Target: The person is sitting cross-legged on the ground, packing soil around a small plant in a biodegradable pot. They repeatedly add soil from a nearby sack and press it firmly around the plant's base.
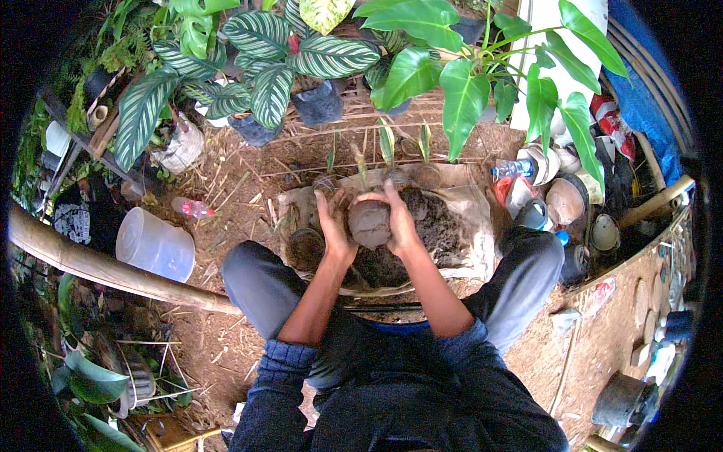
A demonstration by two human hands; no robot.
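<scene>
Between my two palms is a rounded, damp ball of dark soil (370,225). My left hand (335,226) presses its left side, fingers pointing away from me. The right hand (402,221) covers the right side, with fingers on the far edge. A yellowish plant cutting (360,164) rises just beyond the ball; its base is hidden. Under my hands a pale woven sack (480,226) carries a heap of loose dark soil (435,231). Left of my left wrist sits a round brown bowl or pot (305,248). Variegated leaf cuttings (386,141) stand in small root balls (426,176) at the sack's far edge.
Potted striped-leaf plants (271,85) and a broad green-leaved plant (466,93) overhang the far side. A translucent plastic bucket (155,246) and a plastic bottle (192,207) lie left, by a bamboo pole (113,268). Stacked used pots (565,198) crowd the right, beside another bottle (513,168).
</scene>
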